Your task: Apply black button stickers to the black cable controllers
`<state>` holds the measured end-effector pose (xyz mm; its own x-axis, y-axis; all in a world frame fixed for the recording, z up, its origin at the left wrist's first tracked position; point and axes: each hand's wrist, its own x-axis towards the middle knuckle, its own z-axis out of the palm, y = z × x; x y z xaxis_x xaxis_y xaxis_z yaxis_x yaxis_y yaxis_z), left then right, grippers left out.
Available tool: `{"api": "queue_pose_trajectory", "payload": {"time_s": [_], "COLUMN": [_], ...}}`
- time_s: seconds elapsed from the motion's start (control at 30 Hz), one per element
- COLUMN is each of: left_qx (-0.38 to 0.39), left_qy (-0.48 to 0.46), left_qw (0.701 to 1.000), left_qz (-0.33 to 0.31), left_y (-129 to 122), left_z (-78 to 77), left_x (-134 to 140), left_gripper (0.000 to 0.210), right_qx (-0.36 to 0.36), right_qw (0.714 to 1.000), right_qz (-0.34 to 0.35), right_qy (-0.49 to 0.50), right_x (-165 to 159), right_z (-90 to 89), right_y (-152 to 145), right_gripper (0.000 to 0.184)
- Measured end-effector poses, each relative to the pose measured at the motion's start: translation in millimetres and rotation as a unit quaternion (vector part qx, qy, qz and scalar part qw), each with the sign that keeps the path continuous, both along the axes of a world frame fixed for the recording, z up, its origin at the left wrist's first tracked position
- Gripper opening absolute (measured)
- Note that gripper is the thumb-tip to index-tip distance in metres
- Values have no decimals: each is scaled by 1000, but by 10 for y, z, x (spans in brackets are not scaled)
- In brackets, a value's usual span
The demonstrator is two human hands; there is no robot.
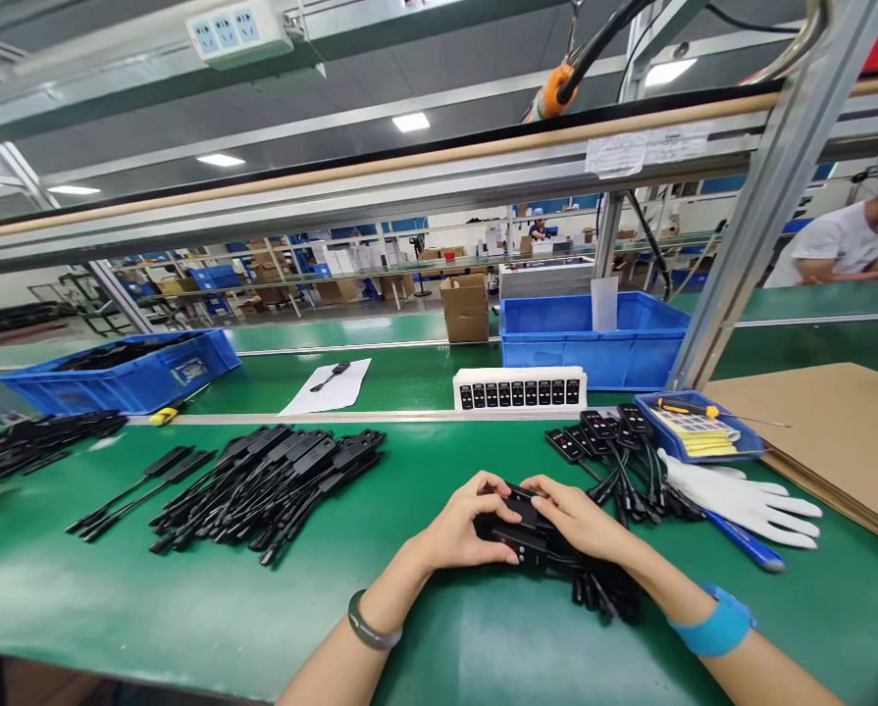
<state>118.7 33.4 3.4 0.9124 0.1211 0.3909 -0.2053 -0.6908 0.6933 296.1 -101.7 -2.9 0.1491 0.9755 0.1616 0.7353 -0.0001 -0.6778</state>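
A bunch of small black box-shaped modules with short cables (528, 545) lies in front of me on the green bench. My left hand (468, 525) grips the left ends of the boxes, its fingers curled over the top and the thumb low at the front. My right hand (578, 520) holds the same bunch from the right, its fingertips at the upper edge. Cable ends (604, 593) stick out under my right hand. How many boxes each hand holds is hidden. Just beyond my right hand lies another cluster of black modules (607, 441), with coloured marks on their faces.
Left on the bench (188, 608) is a large pile of black cabled modules (277, 480). Behind are a white rack of black modules (519, 390), a paper sheet (350, 387) and blue bins (593, 343). A white glove (754, 500), blue tray (748, 446) and cardboard (836, 431) lie right.
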Motion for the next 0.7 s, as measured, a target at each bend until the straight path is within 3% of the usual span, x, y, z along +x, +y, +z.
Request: {"api": "queue_pose_trajectory", "payload": {"time_s": [0.17,0.3,0.33,0.47,0.53,0.63,0.7], "left_qx": [41,68,71,92,88,65,63], "left_qy": [14,49,52,54,57,76,88], "left_qw": [999,996,996,994,994,995,994], "left_qz": [7,-22,-26,-18,-15,3,21], "left_y": [-10,-16,-18,-28,-32,-32,-26], "left_z": [15,49,58,62,34,-32,-72], "left_x": [-21,-43,-46,-40,-30,-17,-13], "left_gripper": [37,52,58,69,77,107,124], "right_qx": [-27,-87,-97,-91,-69,-28,-9], "right_qw": [999,996,995,995,997,999,999], "right_qz": [-12,7,14,22,23,25,28], "right_qy": [21,-20,-23,14,12,-17,-38], "right_x": [-1,-56,-63,-53,-52,-72,-88], "right_z": [37,83,92,107,99,72,56], "right_y": [-65,-146,-162,-173,-155,-130,-124], "right_gripper": [43,86,90,62,59,61,52]}}
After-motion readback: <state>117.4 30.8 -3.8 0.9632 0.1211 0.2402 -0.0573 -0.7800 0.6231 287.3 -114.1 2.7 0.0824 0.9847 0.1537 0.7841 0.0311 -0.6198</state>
